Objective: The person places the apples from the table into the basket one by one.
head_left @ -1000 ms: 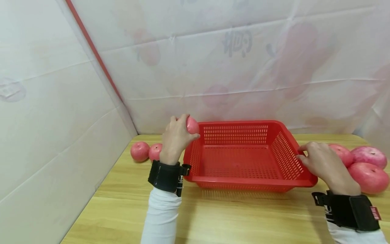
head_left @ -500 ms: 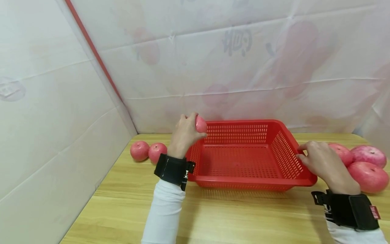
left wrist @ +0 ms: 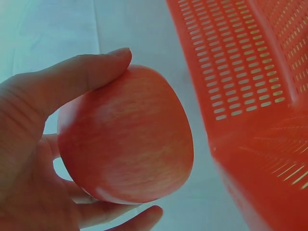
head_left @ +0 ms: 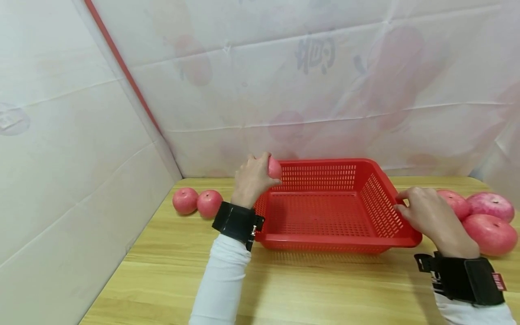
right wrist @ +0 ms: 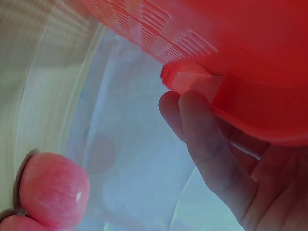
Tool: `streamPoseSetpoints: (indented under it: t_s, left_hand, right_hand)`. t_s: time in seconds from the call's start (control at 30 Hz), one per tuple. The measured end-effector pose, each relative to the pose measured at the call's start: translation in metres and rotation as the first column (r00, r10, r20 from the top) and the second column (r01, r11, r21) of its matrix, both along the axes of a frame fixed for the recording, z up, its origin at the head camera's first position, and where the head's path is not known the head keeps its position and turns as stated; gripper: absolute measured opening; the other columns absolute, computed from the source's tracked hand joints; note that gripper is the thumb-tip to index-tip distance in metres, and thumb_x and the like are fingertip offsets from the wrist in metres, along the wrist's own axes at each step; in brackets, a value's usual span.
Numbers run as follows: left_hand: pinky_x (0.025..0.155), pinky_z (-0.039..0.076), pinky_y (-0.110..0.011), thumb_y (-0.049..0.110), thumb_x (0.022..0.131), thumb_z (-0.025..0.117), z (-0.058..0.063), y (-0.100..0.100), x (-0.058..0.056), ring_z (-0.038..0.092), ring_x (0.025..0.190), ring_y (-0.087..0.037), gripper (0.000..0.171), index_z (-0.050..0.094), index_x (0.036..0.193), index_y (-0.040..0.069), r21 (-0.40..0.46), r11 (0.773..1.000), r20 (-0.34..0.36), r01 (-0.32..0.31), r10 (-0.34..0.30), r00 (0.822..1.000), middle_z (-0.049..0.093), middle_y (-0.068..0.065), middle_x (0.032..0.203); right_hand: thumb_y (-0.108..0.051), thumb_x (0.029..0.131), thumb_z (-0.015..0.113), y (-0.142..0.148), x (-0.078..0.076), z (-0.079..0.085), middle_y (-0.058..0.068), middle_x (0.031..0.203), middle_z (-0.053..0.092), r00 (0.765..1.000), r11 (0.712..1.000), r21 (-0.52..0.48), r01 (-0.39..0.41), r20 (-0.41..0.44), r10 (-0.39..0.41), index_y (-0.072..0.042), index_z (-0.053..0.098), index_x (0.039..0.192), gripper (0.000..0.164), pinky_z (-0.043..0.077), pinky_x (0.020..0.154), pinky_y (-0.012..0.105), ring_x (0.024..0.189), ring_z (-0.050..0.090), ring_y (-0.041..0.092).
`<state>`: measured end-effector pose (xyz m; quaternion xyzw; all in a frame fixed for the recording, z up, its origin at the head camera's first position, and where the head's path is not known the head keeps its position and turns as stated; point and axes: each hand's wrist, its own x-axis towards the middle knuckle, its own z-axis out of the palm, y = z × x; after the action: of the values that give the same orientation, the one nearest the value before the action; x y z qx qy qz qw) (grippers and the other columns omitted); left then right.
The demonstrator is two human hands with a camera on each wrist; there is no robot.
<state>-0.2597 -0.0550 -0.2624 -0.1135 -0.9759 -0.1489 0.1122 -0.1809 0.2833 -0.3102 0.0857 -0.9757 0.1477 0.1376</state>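
My left hand (head_left: 253, 180) holds a red apple (left wrist: 127, 137), the thumb over its top and the fingers underneath. In the head view the hand and apple overlap the back left corner of a red plastic basket (head_left: 318, 242). The basket's slotted side shows to the right of the apple in the left wrist view. My right hand (head_left: 432, 216) grips the basket's right rim, its fingertips (right wrist: 195, 103) bent up against the rim's outer side. Inside the basket only the bare slotted floor shows.
Two apples (head_left: 209, 203) stand close together left of the basket. Right of it, beside my right forearm, sit several more red fruits (head_left: 490, 234), larger in view. A pale printed sheet (head_left: 260, 90) hangs behind the wooden table (head_left: 317, 289).
My left hand has moved right with the apple, from beside the basket's left rim to over its back left corner. The right hand stays on the rim.
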Motion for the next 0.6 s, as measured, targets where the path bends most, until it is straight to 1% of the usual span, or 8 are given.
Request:
streamPoseSetpoints:
  t_s: [0.13, 0.2, 0.43, 0.6]
  left_hand:
    - [0.077, 0.05, -0.047, 0.04, 0.069, 0.075, -0.0029, 0.0019, -0.0022, 0.047, 0.099, -0.027, 0.071, 0.043, 0.128, 0.018, -0.019, 1.0, 0.0, 0.003, -0.003, 1.0, 0.051, -0.013, 0.113]
    - [0.076, 0.05, -0.046, 0.04, 0.069, 0.075, -0.0042, 0.0028, -0.0029, 0.047, 0.097, -0.027, 0.069, 0.043, 0.127, 0.018, -0.026, 1.0, -0.004, 0.008, -0.008, 1.0, 0.052, -0.013, 0.112]
    - [0.073, 0.052, -0.043, 0.039, 0.07, 0.075, -0.0069, 0.0051, -0.0055, 0.05, 0.093, -0.025, 0.067, 0.045, 0.125, 0.017, -0.03, 0.999, -0.034, 0.036, -0.037, 0.999, 0.055, -0.012, 0.108]
    - [0.072, 0.052, -0.041, 0.038, 0.07, 0.075, -0.0077, 0.0076, -0.0089, 0.05, 0.092, -0.023, 0.065, 0.045, 0.125, 0.016, -0.026, 0.998, -0.043, 0.064, -0.065, 0.997, 0.055, -0.011, 0.106]
  right_hand:
    - [-0.003, 0.078, 0.059, -0.0002, -0.0002, 0.0001, 0.011, 0.065, 0.059, 1.0, 1.0, -0.004, 0.002, 0.007, -0.002, 0.011, 0.062, 0.093, 0.021, 0.041, 0.042, 0.029, 0.05, 0.047, 0.015]
    - [-0.003, 0.078, 0.059, 0.0, 0.0001, 0.0001, 0.012, 0.065, 0.059, 1.0, 1.0, -0.007, 0.006, 0.011, -0.006, 0.012, 0.062, 0.093, 0.021, 0.042, 0.041, 0.03, 0.049, 0.047, 0.015]
    - [-0.003, 0.077, 0.06, 0.0007, -0.0006, -0.0011, 0.01, 0.063, 0.059, 1.0, 1.0, 0.011, 0.002, -0.018, -0.001, 0.01, 0.064, 0.091, 0.02, 0.04, 0.042, 0.03, 0.051, 0.047, 0.017]
    - [-0.003, 0.077, 0.059, 0.0003, -0.0002, -0.0005, 0.011, 0.064, 0.059, 1.0, 1.0, 0.007, 0.001, -0.012, -0.001, 0.01, 0.063, 0.092, 0.02, 0.04, 0.041, 0.03, 0.05, 0.047, 0.016]
